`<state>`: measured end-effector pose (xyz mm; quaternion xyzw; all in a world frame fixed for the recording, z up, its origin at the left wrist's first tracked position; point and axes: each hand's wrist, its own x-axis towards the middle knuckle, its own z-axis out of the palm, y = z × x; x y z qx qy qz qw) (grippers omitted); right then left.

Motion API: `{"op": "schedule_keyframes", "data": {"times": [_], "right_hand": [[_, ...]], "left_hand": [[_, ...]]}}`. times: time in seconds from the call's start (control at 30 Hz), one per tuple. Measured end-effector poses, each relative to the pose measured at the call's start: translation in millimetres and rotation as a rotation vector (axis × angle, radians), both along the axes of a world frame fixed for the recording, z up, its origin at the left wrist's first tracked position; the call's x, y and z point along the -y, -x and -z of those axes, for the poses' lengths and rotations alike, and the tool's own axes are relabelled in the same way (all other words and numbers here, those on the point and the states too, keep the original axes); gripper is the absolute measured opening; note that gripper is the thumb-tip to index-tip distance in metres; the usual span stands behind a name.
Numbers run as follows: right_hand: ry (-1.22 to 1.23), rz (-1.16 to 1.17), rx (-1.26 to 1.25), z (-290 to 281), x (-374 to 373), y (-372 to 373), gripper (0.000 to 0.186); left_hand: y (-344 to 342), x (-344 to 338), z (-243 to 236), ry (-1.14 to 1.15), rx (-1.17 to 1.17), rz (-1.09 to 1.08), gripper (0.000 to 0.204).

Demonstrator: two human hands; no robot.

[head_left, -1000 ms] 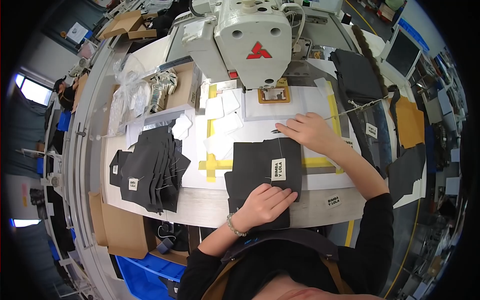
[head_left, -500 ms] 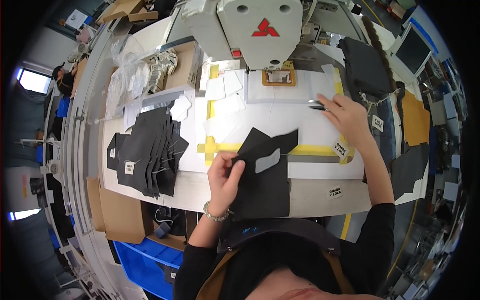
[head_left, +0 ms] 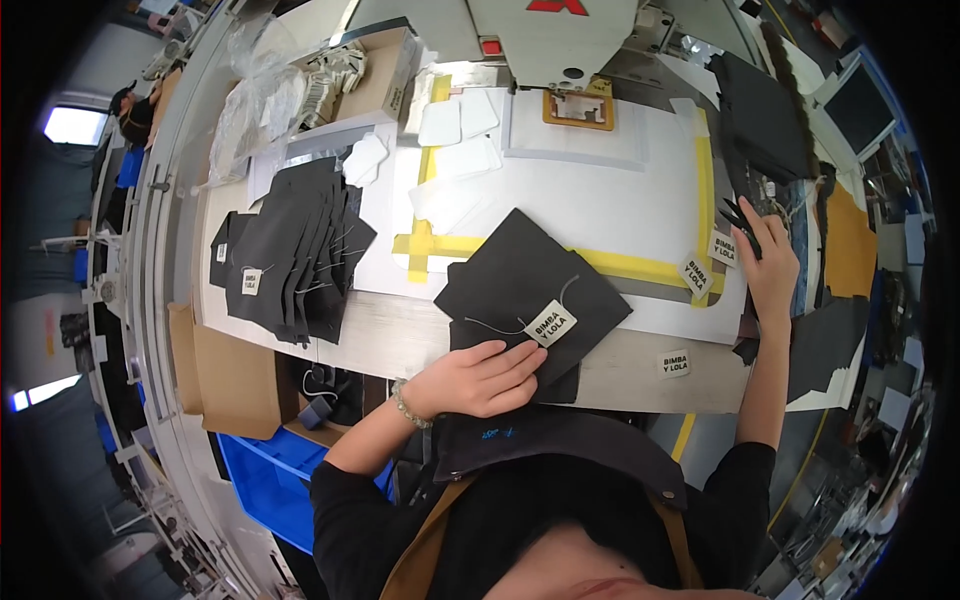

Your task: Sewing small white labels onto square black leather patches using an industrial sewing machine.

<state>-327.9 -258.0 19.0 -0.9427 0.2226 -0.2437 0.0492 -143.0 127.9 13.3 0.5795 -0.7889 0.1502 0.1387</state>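
Observation:
My left hand (head_left: 490, 380) lies with its fingers stretched out over the near edge of a black fabric piece (head_left: 530, 260). A white printed label (head_left: 550, 324) is on this piece beside my fingertips, and loose threads trail from it. Under it, more black fabric (head_left: 555, 390) shows at the table's front edge. Over on the right, my right hand (head_left: 770, 260) is closed on dark thread snips (head_left: 738, 222), their blades pointing away from me. Two loose labels, a nearer label (head_left: 695, 277) and a farther label (head_left: 722, 247), lie close by it.
A sewing machine head (head_left: 560, 45) stands at the back above an orange frame (head_left: 578, 110). On the left are stacked black pieces (head_left: 300, 250) with threads, white cards (head_left: 440, 124) and a carton (head_left: 385, 85). Another label (head_left: 674, 363) lies at the front right.
My left hand has gone from pinching the fabric to lying flat on it; the piece now shows its labelled side. My right hand has moved right with the snips. The view has shifted.

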Motion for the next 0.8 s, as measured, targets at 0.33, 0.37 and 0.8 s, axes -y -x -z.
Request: {"op": "schedule_keyframes", "data": {"times": [0.33, 0.37, 0.8], "right_hand": [[-0.019, 0.052, -0.026, 14.4, 6.0, 0.7, 0.037], [-0.017, 0.057, -0.036, 14.5, 7.0, 2.4, 0.036], [0.015, 0.027, -0.021, 20.7, 6.3, 5.4, 0.032]], "left_hand": [[-13.5, 2.9, 6.0, -0.011, 0.061, -0.156, 0.021], [-15.6, 3.7, 6.0, 0.024, 0.078, -0.144, 0.019], [-36.8, 30.6, -4.4, 0.047, 0.164, -0.055, 0.014]]}}
